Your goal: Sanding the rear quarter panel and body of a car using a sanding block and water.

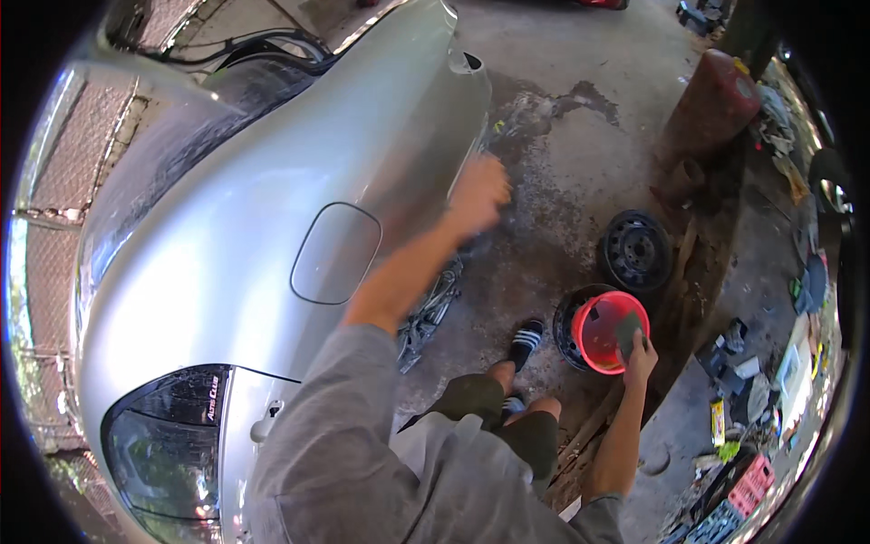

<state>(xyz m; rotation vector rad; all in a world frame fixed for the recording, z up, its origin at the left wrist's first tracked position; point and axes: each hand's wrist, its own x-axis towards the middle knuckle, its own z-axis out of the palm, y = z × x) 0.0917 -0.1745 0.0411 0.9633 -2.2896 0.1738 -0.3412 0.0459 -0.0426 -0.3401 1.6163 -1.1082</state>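
Observation:
A silver car body [199, 263] with a fuel flap [335, 252] fills the left of the head view. My left hand [480, 190], smeared by motion, is by the edge of the rear side panel, above and right of the flap; I cannot tell whether it touches the panel or holds anything. My right hand [639, 354] grips a thin grey-green rectangular sheet [630, 328] over a red bucket [594, 344]. Small dark pieces show inside the bucket.
A bare steel wheel [634, 245] lies behind the bucket, and another dark rim surrounds its left side. A red cylinder [711, 95] stands at upper right beside a raised edge. Scattered clutter and a pink crate [750, 490] line the right. My feet [526, 344] are beside the bucket.

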